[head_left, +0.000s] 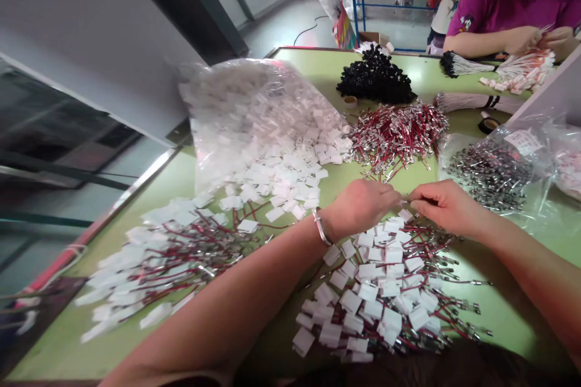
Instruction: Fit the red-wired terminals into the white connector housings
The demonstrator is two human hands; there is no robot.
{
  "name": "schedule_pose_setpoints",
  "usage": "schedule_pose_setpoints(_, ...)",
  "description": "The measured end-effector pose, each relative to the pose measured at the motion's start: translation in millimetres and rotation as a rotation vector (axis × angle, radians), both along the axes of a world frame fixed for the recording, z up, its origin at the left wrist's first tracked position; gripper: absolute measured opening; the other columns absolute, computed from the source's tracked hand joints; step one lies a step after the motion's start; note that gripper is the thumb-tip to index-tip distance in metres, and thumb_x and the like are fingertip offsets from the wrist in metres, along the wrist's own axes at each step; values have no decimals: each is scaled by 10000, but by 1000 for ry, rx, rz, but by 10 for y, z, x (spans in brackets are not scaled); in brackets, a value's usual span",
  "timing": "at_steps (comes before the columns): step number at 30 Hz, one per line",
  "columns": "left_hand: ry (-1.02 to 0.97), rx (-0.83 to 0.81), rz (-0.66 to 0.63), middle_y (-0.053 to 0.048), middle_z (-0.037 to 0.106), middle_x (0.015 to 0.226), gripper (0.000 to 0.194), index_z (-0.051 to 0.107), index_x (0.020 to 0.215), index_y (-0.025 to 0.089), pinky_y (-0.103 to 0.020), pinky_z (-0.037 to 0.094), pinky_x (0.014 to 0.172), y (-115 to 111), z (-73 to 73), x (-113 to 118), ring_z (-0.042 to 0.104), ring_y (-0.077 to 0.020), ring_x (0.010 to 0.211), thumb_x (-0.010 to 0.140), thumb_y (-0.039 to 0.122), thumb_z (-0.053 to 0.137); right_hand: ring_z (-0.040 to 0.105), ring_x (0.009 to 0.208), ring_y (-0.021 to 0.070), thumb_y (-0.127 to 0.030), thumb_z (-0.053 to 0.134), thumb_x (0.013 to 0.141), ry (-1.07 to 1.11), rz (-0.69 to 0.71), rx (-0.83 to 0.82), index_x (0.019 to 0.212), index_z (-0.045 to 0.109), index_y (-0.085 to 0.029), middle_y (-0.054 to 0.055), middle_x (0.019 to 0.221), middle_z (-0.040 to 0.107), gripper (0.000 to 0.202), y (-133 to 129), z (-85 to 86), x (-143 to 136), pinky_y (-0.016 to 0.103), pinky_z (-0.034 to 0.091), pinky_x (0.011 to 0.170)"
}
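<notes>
My left hand (pixel 365 205), with a silver bangle at the wrist, and my right hand (pixel 442 205) nearly meet above the table. Both have fingers pinched together at a tiny metallic piece (pixel 405 201), too small to name. Below them lies a heap of white connectors (pixel 374 290) on short red wires with metal ends. Just beyond my fingers is a pile of red wires with metal terminals (pixel 399 133). A similar pile of wired white pieces (pixel 154 260) lies left of my left forearm.
Left of centre, a clear bag (pixel 254 103) spills loose white housings. Black parts (pixel 376 75) are heaped at the back; a bag of small metal parts (pixel 490 172) lies right. Across the green table (pixel 308 60) a person in purple (pixel 490 6) handles white wires.
</notes>
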State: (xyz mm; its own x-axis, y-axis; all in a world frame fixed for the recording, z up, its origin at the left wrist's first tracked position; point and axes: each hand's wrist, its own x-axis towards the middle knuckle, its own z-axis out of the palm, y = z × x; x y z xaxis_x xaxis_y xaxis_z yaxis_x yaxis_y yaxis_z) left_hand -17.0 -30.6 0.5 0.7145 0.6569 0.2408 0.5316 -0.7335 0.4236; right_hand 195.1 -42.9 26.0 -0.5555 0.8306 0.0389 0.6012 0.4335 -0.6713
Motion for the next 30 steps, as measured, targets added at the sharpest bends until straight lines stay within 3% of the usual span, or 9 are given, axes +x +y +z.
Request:
schedule_pose_setpoints(3,13,-16,-78,-24,597,694,324,620,797,200,-271,404,609,-9,17,-8,534,-134,623,957,333,372,461,444,79,-197,508,817,53,6,-238,742,647,-207,-45,546,571,158,-11,61,28,228,362,459)
schedule_pose_setpoints(6,-94,-82,-61,-25,631,728,313,616,795,202,-266,414,641,-2,24,13,554,-133,658,956,310,371,439,388,75,-267,502,848,111,-86,-345,717,607,-205,-42,539,552,179,-19,63,16,227,330,399)
schedule_pose_setpoints(11,-180,-149,34,-5,580,623,317,556,686,201,-263,388,594,17,5,55,508,-121,592,938,299,390,444,458,89,-282,503,858,124,-126,-109,708,595,-211,-45,543,535,189,-15,28,-38,239,353,475)
schedule_pose_setpoints(16,-138,-23,94,-27,603,660,314,571,727,198,-285,393,599,-15,3,50,523,-140,617,945,285,363,496,557,107,-258,501,858,35,-54,154,763,638,-214,-16,625,602,173,-18,40,-48,252,371,553)
schedule_pose_setpoints(21,139,147,2,-38,592,656,304,601,765,177,-285,370,546,-61,40,25,511,-144,580,944,269,374,505,552,111,-231,498,850,-55,-42,85,707,619,-196,3,621,615,190,-84,7,-105,254,363,544)
schedule_pose_setpoints(25,23,108,-30,-34,640,744,315,639,799,194,-268,416,639,61,136,-76,551,-139,694,940,372,421,473,513,104,-244,503,854,-77,-81,23,703,616,-196,-7,585,604,194,-79,12,-115,249,345,519)
schedule_pose_setpoints(27,-150,56,146,-30,641,749,339,639,772,194,-268,420,670,171,178,-176,554,-137,719,922,425,441,480,526,114,-262,503,857,-136,-72,61,714,627,-196,6,603,616,200,-46,37,-80,261,341,526)
schedule_pose_setpoints(30,-304,-25,675,-12,560,594,400,576,637,173,-263,362,562,317,170,-322,479,-126,571,910,420,420,507,550,126,-286,487,868,-154,-83,54,736,635,-205,13,637,635,214,6,61,-9,270,355,539)
